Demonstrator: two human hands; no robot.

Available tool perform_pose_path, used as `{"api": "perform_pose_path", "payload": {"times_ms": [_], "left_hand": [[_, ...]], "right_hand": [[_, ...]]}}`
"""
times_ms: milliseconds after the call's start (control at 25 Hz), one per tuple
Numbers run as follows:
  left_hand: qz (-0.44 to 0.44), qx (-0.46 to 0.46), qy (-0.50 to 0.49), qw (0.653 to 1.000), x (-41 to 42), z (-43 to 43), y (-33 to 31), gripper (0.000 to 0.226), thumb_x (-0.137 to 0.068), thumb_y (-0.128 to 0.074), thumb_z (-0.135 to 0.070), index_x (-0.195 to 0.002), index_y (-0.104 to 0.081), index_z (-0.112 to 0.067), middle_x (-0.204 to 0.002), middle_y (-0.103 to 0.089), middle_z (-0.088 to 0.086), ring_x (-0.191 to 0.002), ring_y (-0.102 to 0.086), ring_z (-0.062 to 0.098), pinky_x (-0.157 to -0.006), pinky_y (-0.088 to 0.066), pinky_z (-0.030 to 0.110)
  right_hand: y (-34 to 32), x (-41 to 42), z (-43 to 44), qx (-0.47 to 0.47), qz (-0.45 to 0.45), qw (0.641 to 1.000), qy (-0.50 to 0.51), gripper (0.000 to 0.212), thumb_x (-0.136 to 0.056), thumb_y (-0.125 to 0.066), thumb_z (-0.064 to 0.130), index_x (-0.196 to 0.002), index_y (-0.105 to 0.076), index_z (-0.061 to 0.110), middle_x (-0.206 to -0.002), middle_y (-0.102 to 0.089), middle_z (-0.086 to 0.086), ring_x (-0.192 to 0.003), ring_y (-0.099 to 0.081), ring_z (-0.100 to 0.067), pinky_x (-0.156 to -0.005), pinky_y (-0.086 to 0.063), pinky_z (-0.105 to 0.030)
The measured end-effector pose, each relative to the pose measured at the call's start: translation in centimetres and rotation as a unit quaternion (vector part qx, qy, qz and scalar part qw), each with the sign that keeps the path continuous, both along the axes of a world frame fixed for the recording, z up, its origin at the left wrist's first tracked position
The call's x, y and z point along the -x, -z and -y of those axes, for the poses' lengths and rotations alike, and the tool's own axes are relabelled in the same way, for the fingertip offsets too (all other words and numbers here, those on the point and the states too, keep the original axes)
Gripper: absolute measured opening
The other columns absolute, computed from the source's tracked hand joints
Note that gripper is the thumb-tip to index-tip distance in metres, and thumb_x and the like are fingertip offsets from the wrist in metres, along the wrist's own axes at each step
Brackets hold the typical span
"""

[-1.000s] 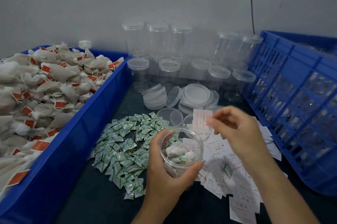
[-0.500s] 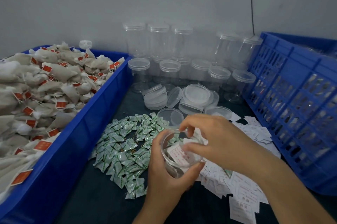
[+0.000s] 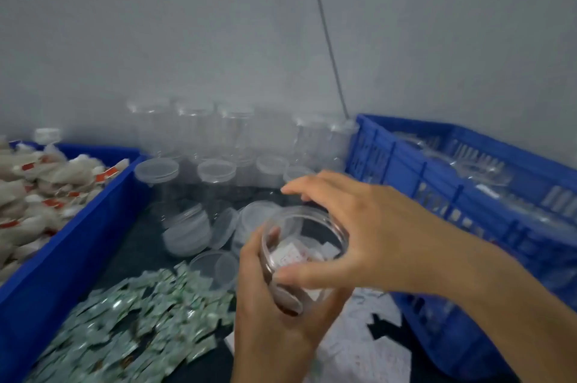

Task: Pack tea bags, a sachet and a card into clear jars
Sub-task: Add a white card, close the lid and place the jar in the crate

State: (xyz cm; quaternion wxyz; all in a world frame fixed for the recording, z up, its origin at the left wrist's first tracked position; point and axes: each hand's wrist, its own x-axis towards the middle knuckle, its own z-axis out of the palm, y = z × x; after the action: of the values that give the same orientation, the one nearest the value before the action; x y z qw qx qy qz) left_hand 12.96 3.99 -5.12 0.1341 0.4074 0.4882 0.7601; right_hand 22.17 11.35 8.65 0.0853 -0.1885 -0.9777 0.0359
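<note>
Left hand (image 3: 274, 323): nearest to me; fingers wrapped round the lower half of the jar from the left and beneath, holding it off the bench.
Jar (image 3: 307, 245): clear, open mouth tipped toward the camera, held between both hands above the bench.
Card (image 3: 288, 254): white with red print, inside the jar, leaning on its wall; what lies under it I cannot make out through the blur.
Right hand (image 3: 359, 232): arched over the jar's mouth, thumb on the near wall, fingers curved over the far rim, gripping the jar.
Cards (image 3: 359, 354): loose white slips spread on the bench below the hands.
Sachets (image 3: 131, 329): green-and-white heap on the bench, left of the left hand.
Bench (image 3: 137, 245): dark top, running between bin and crate.
Bin (image 3: 62, 261): blue, along my left side.
Tea bags (image 3: 37, 195): pale, red-tagged, heaped in the bin.
Lids (image 3: 215, 264): clear, loose, just beyond the sachets; more in a leaning stack (image 3: 187, 232) behind.
Crate (image 3: 437, 192): blue, slotted walls, on the right behind the right forearm; clear plastic inside, too blurred for me to count.
Empty jars (image 3: 215, 172): lidded, in rows at the far end of the bench, taller ones behind.
Wall (image 3: 187, 23): grey, plain.
Cable (image 3: 327, 39): thin, dark, hanging down the wall to the crate's corner.
</note>
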Motion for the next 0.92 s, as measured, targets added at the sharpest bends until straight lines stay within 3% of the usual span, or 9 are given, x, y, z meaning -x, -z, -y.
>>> {"api": "perform_pose_path", "payload": {"times_ms": [80, 160, 280, 400, 520, 600, 680, 800, 920], "left_hand": [[-0.013, -0.017, 0.034, 0.999, -1.6, -3.2, -4.2, 0.075, -0.052, -0.085, -0.042, -0.116, -0.046, -0.044, -0.1, -0.064, -0.014, -0.076, -0.066, 0.006, -0.06, -0.051, 0.014], [-0.1, -0.009, 0.048, 0.994, -2.7, -6.6, -8.5, 0.072, -0.061, -0.086, -0.043, -0.115, -0.041, -0.057, -0.115, -0.052, -0.013, -0.094, -0.063, 0.01, -0.071, -0.054, 0.021], [-0.116, -0.013, 0.147, 0.982, -3.8, -12.3, -14.2, 0.089, -0.068, -0.085, -0.038, -0.139, -0.033, -0.025, -0.127, -0.047, -0.008, -0.102, -0.062, 0.009, -0.08, -0.057, 0.034], [-0.15, 0.038, 0.177, 0.972, -4.7, -17.3, -17.9, 0.104, -0.076, -0.075, -0.049, -0.15, -0.005, -0.031, -0.148, -0.037, 0.003, -0.129, -0.047, 0.024, -0.101, -0.046, 0.045], [-0.22, 0.076, 0.15, 0.961, -5.5, -20.9, -17.8, 0.063, -0.089, -0.064, -0.036, -0.141, -0.032, -0.019, -0.136, -0.046, -0.001, -0.124, -0.048, 0.017, -0.099, -0.044, 0.036], [-0.285, 0.132, 0.168, 0.934, -6.3, -22.8, -16.0, 0.047, -0.092, -0.06, -0.027, -0.135, -0.042, -0.021, -0.133, -0.047, -0.001, -0.122, -0.047, 0.018, -0.102, -0.041, 0.035], [-0.387, 0.213, 0.171, 0.881, -7.0, -24.4, -13.8, 0.039, -0.095, -0.053, -0.029, -0.131, -0.046, -0.016, -0.133, -0.046, 0.002, -0.125, -0.042, 0.02, -0.114, -0.027, 0.037], [-0.534, 0.256, 0.105, 0.799, -7.3, -25.7, -11.3, 0.033, -0.102, -0.031, -0.027, -0.113, -0.058, -0.012, -0.122, -0.05, 0.002, -0.124, -0.037, 0.017, -0.121, 0.003, 0.038], [-0.516, 0.209, 0.102, 0.824, -7.0, -25.9, -10.4, 0.037, -0.102, -0.026, -0.024, -0.103, -0.06, -0.011, -0.11, -0.049, 0.0, -0.118, -0.039, 0.015, -0.12, 0.009, 0.036]], "right_hand": [[-3.7, -1.6, -2.0, -0.019, -0.016, 0.999, 0.029, 0.089, -0.056, -0.039, 0.099, -0.133, -0.031, 0.055, -0.099, -0.051, 0.037, -0.085, -0.05, 0.02, -0.068, -0.038, -0.014], [-7.0, -2.9, -4.3, -0.044, -0.018, 0.997, 0.065, 0.095, -0.047, -0.039, 0.103, -0.13, -0.037, 0.055, -0.101, -0.056, 0.033, -0.082, -0.053, 0.016, -0.072, -0.043, -0.02], [-11.8, -5.0, -8.5, -0.064, -0.075, 0.989, 0.109, 0.08, -0.05, -0.045, 0.094, -0.118, -0.053, 0.053, -0.1, -0.062, 0.025, -0.077, -0.056, 0.005, -0.074, -0.045, -0.026], [-15.8, -7.1, -13.5, -0.066, -0.133, 0.976, 0.157, 0.077, -0.051, -0.048, 0.091, -0.114, -0.06, 0.048, -0.097, -0.065, 0.02, -0.079, -0.057, 0.0, -0.069, -0.04, -0.023], [-17.1, -8.7, -20.2, -0.066, -0.151, 0.957, 0.237, 0.074, -0.057, -0.06, 0.086, -0.117, -0.06, 0.043, -0.105, -0.065, 0.013, -0.082, -0.057, -0.005, -0.071, -0.04, -0.026], [-16.1, -9.2, -25.4, -0.113, -0.139, 0.935, 0.307, 0.071, -0.068, -0.068, 0.076, -0.125, -0.059, 0.036, -0.118, -0.064, 0.002, -0.098, -0.059, -0.018, -0.081, -0.043, -0.033], [-14.1, -9.6, -30.1, -0.129, -0.118, 0.915, 0.365, 0.075, -0.073, -0.071, 0.071, -0.133, -0.055, 0.027, -0.129, -0.061, -0.007, -0.114, -0.058, -0.028, -0.092, -0.047, -0.038], [-9.9, -10.1, -35.1, -0.082, -0.094, 0.893, 0.433, 0.076, -0.077, -0.073, 0.065, -0.133, -0.054, 0.019, -0.132, -0.061, -0.012, -0.118, -0.058, -0.032, -0.091, -0.047, -0.038], [-5.4, -9.8, -38.2, -0.017, -0.013, 0.892, 0.452, 0.071, -0.076, -0.075, 0.064, -0.127, -0.059, 0.015, -0.132, -0.062, -0.009, -0.115, -0.059, -0.031, -0.09, -0.05, -0.035]]}}
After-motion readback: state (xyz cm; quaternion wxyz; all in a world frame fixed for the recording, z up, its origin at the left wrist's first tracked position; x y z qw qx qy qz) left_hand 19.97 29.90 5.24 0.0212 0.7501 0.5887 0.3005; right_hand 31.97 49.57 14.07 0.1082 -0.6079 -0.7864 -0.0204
